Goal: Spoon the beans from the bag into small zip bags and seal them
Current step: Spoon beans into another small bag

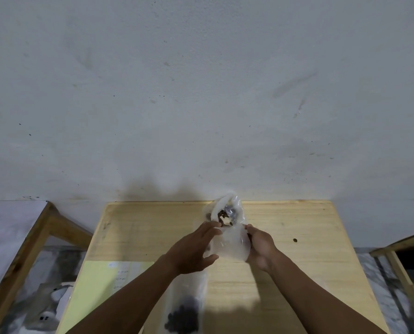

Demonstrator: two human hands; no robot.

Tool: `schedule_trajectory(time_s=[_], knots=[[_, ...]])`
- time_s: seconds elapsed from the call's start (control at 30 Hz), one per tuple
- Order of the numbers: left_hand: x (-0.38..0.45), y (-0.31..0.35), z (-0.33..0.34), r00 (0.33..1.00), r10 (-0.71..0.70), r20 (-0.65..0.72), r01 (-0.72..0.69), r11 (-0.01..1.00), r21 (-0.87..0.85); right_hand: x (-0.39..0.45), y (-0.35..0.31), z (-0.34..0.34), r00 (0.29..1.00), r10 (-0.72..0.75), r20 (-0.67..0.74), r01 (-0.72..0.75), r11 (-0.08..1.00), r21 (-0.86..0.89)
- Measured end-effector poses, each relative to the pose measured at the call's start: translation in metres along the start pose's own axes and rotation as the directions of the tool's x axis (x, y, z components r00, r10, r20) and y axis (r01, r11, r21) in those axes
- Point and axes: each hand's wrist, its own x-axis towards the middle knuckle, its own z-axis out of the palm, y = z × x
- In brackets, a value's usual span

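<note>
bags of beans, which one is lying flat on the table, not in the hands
The near bag, lying flat at the table's front edge between the forearms. The far bag stands bunched with its mouth open, and the left hand and right hand reach toward it.

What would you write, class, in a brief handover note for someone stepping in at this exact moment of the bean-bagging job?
Left hand: open, fingers spread against a clear small zip bag held above the wooden table.
Right hand: grips that bag's right edge.
Bean bag: behind the hands, mouth open, dark beans visible.
Done: one filled zip bag lies near the front edge; whether it is sealed is unclear.
Left: whether the held bag has beans cannot be told. No spoon in view.
</note>
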Motion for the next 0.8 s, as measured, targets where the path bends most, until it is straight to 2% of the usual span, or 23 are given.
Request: schedule_trajectory(time_s=[0.2, 0.47, 0.6, 0.8], knots=[[-0.009, -0.001, -0.004, 0.999, -0.044, -0.03, 0.043, 0.999, -0.026, 0.01, -0.006, -0.003, 0.999, -0.016, -0.043, 0.02, 0.994, 0.106], [-0.015, -0.014, -0.007, 0.957, -0.242, -0.162, 0.227, 0.968, -0.109, -0.012, -0.013, -0.005, 0.987, -0.156, -0.04, 0.154, 0.987, -0.039], [-0.024, -0.01, -0.005, 0.926, -0.298, -0.229, 0.266, 0.95, -0.164, -0.016, -0.019, -0.014, 0.931, -0.35, -0.108, 0.321, 0.921, -0.219], [-0.037, -0.01, -0.001, 0.908, -0.344, -0.24, 0.321, 0.938, -0.132, -0.028, -0.045, -0.018, 0.848, -0.52, -0.104, 0.474, 0.831, -0.291]])
